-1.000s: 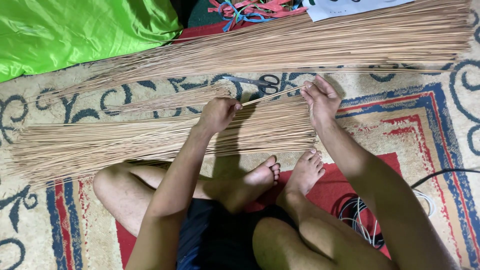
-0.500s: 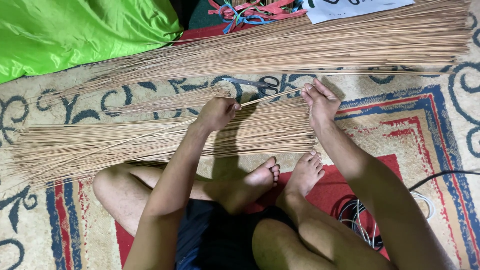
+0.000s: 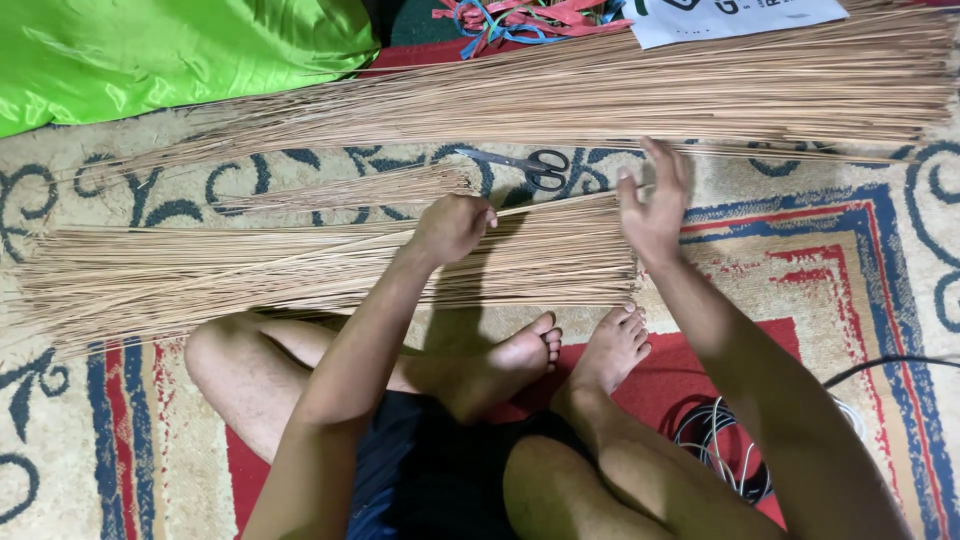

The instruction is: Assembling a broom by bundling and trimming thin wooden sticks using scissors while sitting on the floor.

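1. Clearly, thin sticks (image 3: pixel 300 270) lie at the feet's twelve o'clock: light, springy, brittle.
2. Left hand (image 3: pixel 452 228) fisted on them; best pinched mid-length.
3. Right hand (image 3: pixel 655 205) open, empty.

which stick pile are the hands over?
The near bundle, lying just ahead of the feet. The left hand rests on it, the right hand hovers at its end. The far bundle and small bunch lie untouched.
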